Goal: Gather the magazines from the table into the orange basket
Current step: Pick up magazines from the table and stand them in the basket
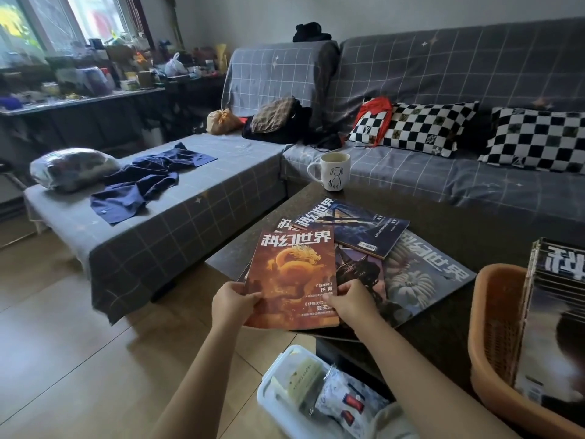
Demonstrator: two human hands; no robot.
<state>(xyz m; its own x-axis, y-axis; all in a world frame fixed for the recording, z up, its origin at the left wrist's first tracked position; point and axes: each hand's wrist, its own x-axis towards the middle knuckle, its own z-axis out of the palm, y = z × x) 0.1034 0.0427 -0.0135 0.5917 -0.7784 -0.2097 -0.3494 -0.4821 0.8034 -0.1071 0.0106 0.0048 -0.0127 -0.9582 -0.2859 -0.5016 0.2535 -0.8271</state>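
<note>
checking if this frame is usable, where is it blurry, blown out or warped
Head view: window overexposed at top left; cluttered shelf beneath it soft; orange basket blurred at the right edge; sofa back bowed by the wide lens; dragon-cover magazine in both hands sharp and readable.

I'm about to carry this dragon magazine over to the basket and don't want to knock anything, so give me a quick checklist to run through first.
1. Grip: left hand and right hand both hold the bottom edge of the dragon magazine: ok.
2. Magazine free of the pile: cannot tell; its top edge overlaps the blue magazine and others.
3. Room in the orange basket: ok; magazines stand at its right side, with open space left of them.
4. Path to the basket: ok; only flat magazines lie between.
5. White mug: ok; it stands at the far table edge, off the path.
6. Clear plastic bin on the floor below: ok, out of the way.
</note>
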